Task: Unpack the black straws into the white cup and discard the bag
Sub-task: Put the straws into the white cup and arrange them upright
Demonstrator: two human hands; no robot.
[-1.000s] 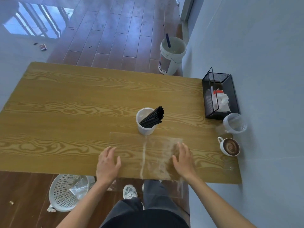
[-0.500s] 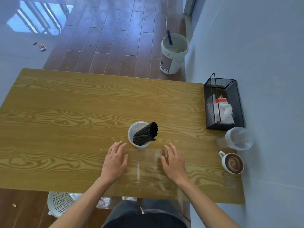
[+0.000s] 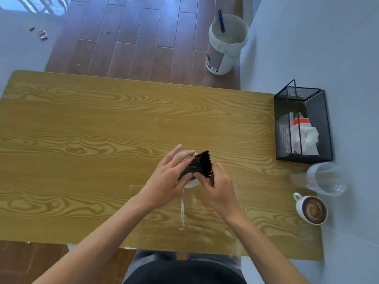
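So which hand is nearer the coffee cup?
Right. The right hand is at the straws, on the coffee cup's side; the left hand is farther away.

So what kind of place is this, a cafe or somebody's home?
Hard to say; it looks like a cafe-style setup in a room being fitted out. On the wooden table sit a latte cup and a mesh napkin holder, but a used paint bucket stands on the floor.

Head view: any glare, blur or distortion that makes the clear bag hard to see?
Head view: the clear bag on the table shows only as faint edges and a whitish seam; the left hand and right hand look slightly soft; window glare brightens the far-left floor; wide-angle bending curves the table edges.
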